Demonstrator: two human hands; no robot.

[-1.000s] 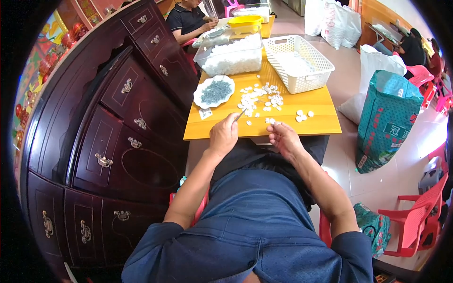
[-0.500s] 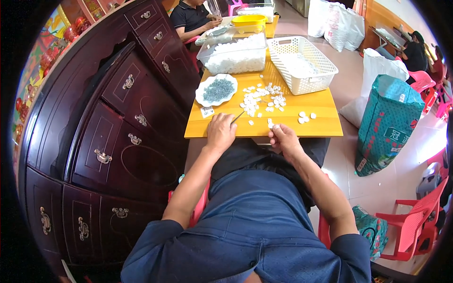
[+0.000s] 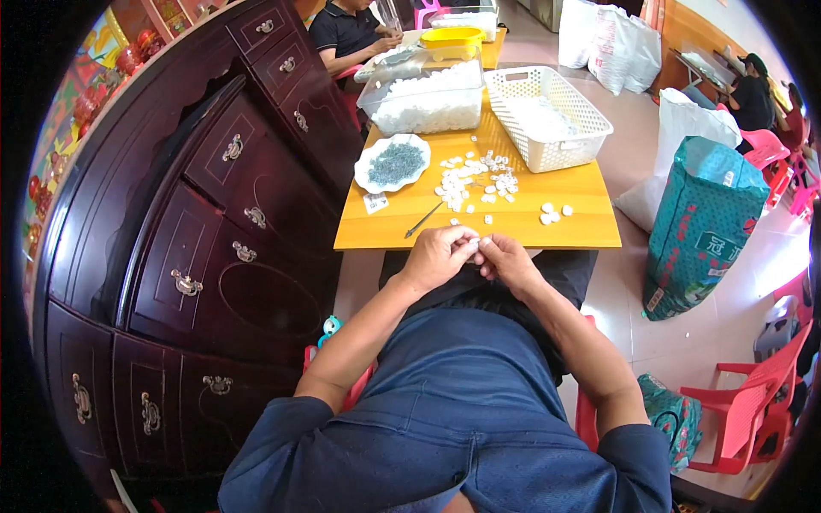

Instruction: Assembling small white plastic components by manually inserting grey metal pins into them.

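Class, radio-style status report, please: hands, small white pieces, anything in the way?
Left hand and right hand together at near edge of table; contents unclear. Small white pieces scattered beyond. Possible obstacle: thin dark tool lying by left hand.

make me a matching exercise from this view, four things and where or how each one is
1. thin dark tool
2. scalloped white plate
3. yellow basin
4. left hand

a. beyond the clear bin
b. fingers close against the right hand's
c. lying slantwise on the wooden tabletop, unheld
d. holding small blue-grey pieces

Pairs: 1-c, 2-d, 3-a, 4-b
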